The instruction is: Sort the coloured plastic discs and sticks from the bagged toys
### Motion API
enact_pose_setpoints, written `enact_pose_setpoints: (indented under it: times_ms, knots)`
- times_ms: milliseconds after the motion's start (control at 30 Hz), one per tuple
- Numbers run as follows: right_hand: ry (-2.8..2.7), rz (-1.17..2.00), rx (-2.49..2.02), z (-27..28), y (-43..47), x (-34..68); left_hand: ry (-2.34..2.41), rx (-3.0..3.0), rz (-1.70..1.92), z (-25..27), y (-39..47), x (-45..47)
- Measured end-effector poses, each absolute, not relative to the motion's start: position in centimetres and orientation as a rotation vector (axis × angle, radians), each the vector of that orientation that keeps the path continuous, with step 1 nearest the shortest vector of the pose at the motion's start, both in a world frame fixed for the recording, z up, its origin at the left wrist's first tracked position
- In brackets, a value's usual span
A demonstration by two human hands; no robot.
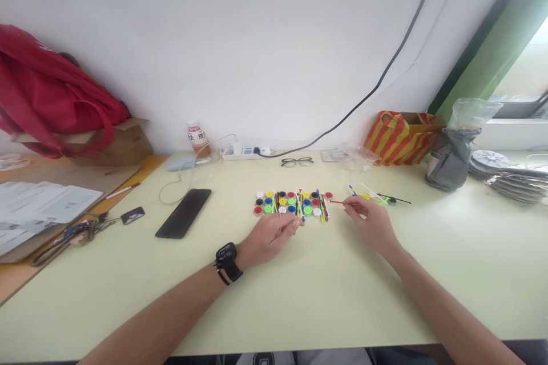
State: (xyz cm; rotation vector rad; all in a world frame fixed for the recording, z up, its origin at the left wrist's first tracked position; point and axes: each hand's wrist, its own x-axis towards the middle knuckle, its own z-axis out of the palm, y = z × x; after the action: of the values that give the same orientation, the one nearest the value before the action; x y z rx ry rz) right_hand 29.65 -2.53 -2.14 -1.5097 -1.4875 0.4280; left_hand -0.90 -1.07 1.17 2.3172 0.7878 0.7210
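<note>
My right hand point(371, 225) pinches a thin red plastic stick point(337, 202) with an arrow-like end, which points left toward the rows. My left hand point(272, 235) rests at the front edge of the rows with its fingers curled together; whatever lies in them, if anything, is hidden. Round coloured discs point(291, 202) in red, yellow, blue, green, black and white lie in rows on the table. Between the groups of discs lie bundles of coloured sticks point(323, 207). One blue-tipped stick point(303, 219) ends close to my left fingertips. More loose sticks point(384, 198) lie beyond my right hand.
On the pale table point(274, 308) a black phone point(183, 214) lies to the left. Behind are glasses point(297, 162), a power strip point(246, 153) and a bottle point(198, 140). A striped bag point(398, 138) and a grey bag point(449, 159) stand at the right.
</note>
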Motion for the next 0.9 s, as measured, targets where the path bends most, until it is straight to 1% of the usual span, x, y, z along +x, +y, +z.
enact_pose_setpoints:
  times_ms: [167, 367, 900]
  knots:
    - [-1.441, 0.345, -1.470, -2.30, -2.13, 29.38, 0.788, 2.333, 0.725, 1.20, -1.15, -0.89]
    - [-1.524, 0.280, -1.509, -2.70, -1.94, 29.52, 0.777, 2.342, 0.718, 1.29, -1.23, -0.90]
    - [-1.691, 0.216, -1.511, -2.68, -2.16, 29.47, 0.793, 2.336, 0.729, 1.43, -1.27, -0.81]
